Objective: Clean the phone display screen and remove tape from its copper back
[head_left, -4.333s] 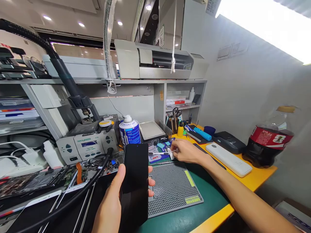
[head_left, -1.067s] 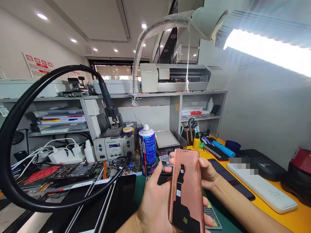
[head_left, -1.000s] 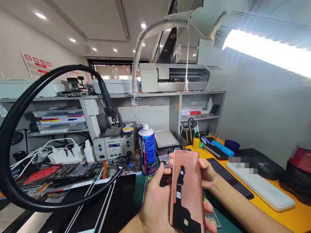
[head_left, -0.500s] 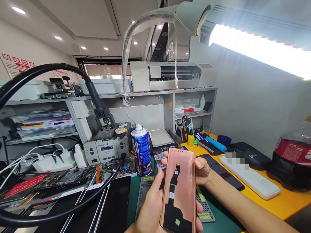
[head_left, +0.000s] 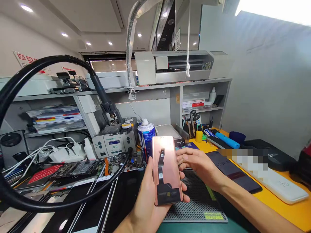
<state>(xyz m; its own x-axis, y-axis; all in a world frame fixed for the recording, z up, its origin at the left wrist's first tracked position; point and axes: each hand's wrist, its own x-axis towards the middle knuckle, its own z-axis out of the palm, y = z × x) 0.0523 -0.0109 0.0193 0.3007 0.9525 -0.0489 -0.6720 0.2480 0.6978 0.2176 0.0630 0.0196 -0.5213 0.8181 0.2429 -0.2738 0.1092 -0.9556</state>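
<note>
In the head view, a phone screen (head_left: pixel 171 165) is held nearly upright with its copper-coloured back towards me. A black flex cable (head_left: pixel 160 165) runs down that back to a wide black patch at the bottom. My left hand (head_left: pixel 148 200) is closed around the lower part of the screen, thumb along the left edge and fingertips showing past the right edge. Beside the upper right edge is my right hand (head_left: pixel 196 161), its fingers loosely bent and apart from any grip. Whether its fingertips touch the edge cannot be made out. Below both hands lies a grey perforated mat (head_left: pixel 194 207).
A blue spray can (head_left: pixel 145 139) stands just behind the screen. A black hose (head_left: pixel 102 194) loops over phones and circuit boards at left, near a grey soldering station (head_left: pixel 114 145). On the right lie a dark phone (head_left: pixel 238 174) and a white power bank (head_left: pixel 284 184).
The screen has moved away and slightly left in view, held by my left hand. My right hand has let go of its right edge. The camera view has shifted.
</note>
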